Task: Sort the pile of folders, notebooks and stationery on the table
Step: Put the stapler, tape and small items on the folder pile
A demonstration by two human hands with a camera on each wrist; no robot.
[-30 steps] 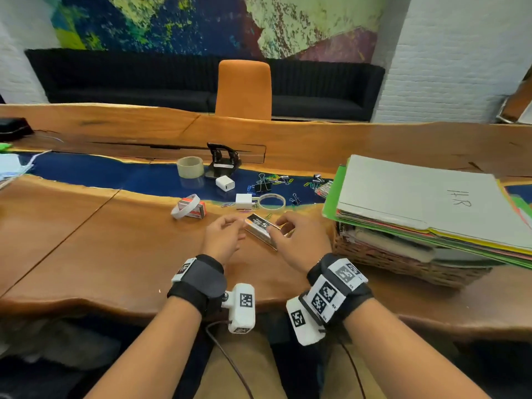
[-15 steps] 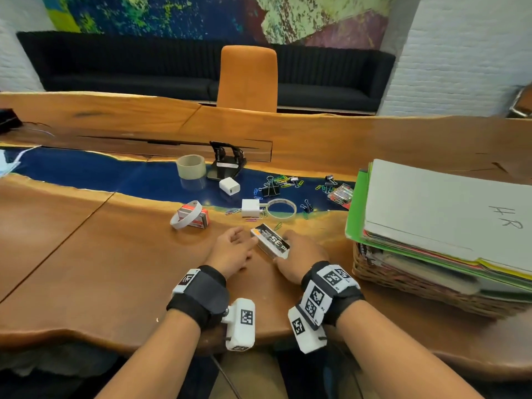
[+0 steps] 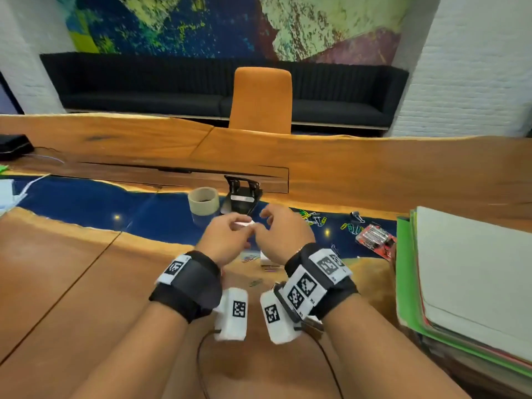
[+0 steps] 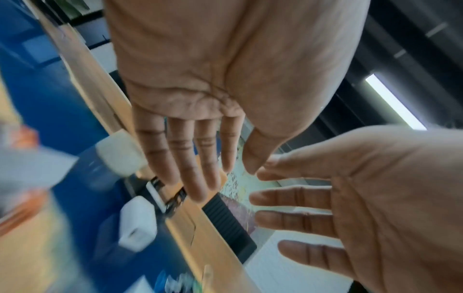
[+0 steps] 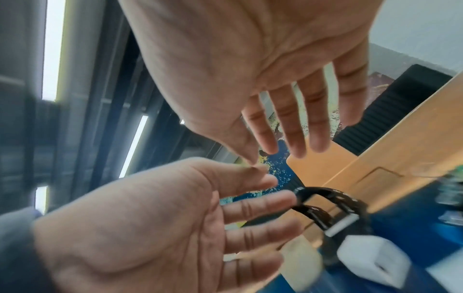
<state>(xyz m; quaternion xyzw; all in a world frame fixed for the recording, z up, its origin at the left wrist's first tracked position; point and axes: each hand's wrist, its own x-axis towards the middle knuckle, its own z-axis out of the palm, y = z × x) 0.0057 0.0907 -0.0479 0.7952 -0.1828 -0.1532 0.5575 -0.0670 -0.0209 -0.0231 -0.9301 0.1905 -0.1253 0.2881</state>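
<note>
Both hands hover close together above the blue strip of the table. My left hand and right hand face each other with thumbs nearly touching. In the left wrist view the left hand shows straight fingers and nothing in it. The right wrist view shows the right hand just as bare and straight. A white cube charger lies on the blue strip below them. A stack of folders lies at the right. The small black-and-white box is out of sight.
A tape roll and a black desk tool stand just beyond the hands. Coloured paper clips and a red pack lie to the right. A small white box sits under the wrists. An orange chair stands across the table.
Both hands let go of the small black-and-white box, rose off the wood and moved forward over the blue strip, fingers now straight.
</note>
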